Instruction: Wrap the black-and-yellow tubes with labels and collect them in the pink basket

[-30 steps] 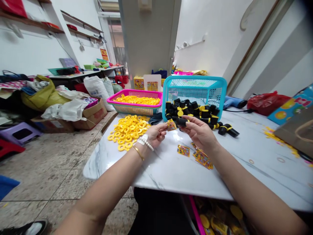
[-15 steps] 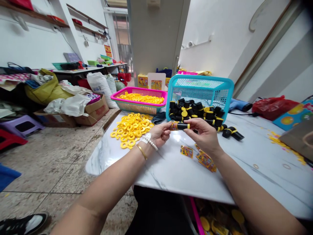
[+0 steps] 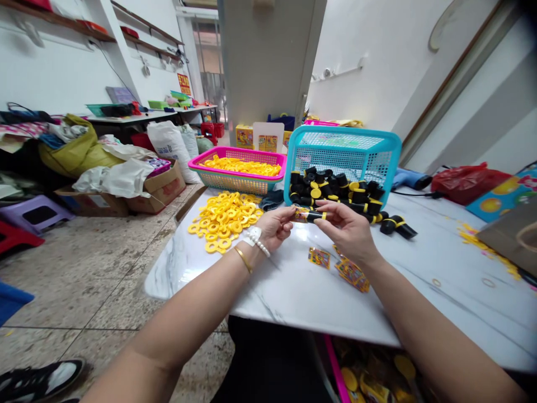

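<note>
My left hand [image 3: 273,228] and my right hand [image 3: 347,229] hold one small black tube with a yellow band [image 3: 312,215] between them, above the marble table [image 3: 293,291]. The left fingers pinch its end wrapped in a colourful sticker; the right fingers pinch the black end. Loose colourful stickers [image 3: 351,274] lie on the table just below my right hand. A heap of black and yellow tubes [image 3: 335,190] spills from the tipped blue basket [image 3: 344,154] right behind my hands. Yellow rings [image 3: 222,221] are piled to the left.
A pink basket [image 3: 238,170] of yellow rings stands behind the ring pile. A red bag [image 3: 465,182] and a brown paper bag [image 3: 514,238] lie at the right. Cardboard boxes, sacks and stools crowd the floor at the left. A pink bin [image 3: 369,380] sits under the table.
The sticker, held apart beside the tube a second ago, is now wrapped round the tube's left end. Both hands stay pinched on the tube and have risen slightly.
</note>
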### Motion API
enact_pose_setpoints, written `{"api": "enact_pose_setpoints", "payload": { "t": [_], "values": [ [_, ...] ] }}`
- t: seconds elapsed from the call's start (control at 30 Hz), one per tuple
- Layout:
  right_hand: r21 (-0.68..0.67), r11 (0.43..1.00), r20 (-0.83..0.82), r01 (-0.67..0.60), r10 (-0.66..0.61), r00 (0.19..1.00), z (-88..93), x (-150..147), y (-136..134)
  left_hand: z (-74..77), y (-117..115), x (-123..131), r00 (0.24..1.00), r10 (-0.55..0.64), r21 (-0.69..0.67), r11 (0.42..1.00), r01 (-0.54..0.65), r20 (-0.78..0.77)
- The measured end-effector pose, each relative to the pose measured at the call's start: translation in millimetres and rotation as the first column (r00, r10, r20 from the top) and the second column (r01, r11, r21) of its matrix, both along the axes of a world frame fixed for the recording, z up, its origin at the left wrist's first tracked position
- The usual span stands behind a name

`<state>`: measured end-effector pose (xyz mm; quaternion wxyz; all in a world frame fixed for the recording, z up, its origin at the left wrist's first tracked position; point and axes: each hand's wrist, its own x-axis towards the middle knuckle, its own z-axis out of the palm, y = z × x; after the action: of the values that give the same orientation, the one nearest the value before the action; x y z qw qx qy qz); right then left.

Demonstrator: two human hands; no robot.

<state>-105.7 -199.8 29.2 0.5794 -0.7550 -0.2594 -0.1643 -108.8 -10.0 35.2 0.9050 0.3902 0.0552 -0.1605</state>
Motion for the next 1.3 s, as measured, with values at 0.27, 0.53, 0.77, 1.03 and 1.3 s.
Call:
{"api": "enact_pose_setpoints", "payload": {
  "t": [0.27, 0.53, 0.77, 1.03, 1.3],
  "values": [
    [0.206, 0.977, -0.146, -0.056, 0.088, 0.985, 6.4, 1.4, -2.7, 1.4, 2.0, -0.1, 0.998, 0.036, 0.109, 0.993, -0.042, 0.059],
    [0.130, 0.969, -0.070, -0.208, 0.218, 0.973, 1.1, 1.3, -3.6, -1.4, 6.5, -2.4, 0.949, -0.131, 0.418, 0.909, -0.002, 0.288],
    [-0.223, 0.973, 0.185, -0.059, 0.102, 0.977, -2.0, -3.7, 0.5, -14.4, 0.5, 1.3, 0.896, -0.236, 0.542, 0.841, -0.006, 0.376],
    [-0.259, 0.966, 0.314, 0.018, 0.066, 0.947, -4.7, 0.0, -2.8, -15.2, 14.6, 6.5, 0.949, -0.299, 0.486, 0.847, 0.214, 0.102],
    [0.091, 0.996, -0.092, -0.011, 0.020, 0.996, -16.1, 0.7, 4.7, -7.6, 4.7, -2.1, 0.860, -0.174, 0.516, 0.848, -0.116, 0.480]
  ]
}}
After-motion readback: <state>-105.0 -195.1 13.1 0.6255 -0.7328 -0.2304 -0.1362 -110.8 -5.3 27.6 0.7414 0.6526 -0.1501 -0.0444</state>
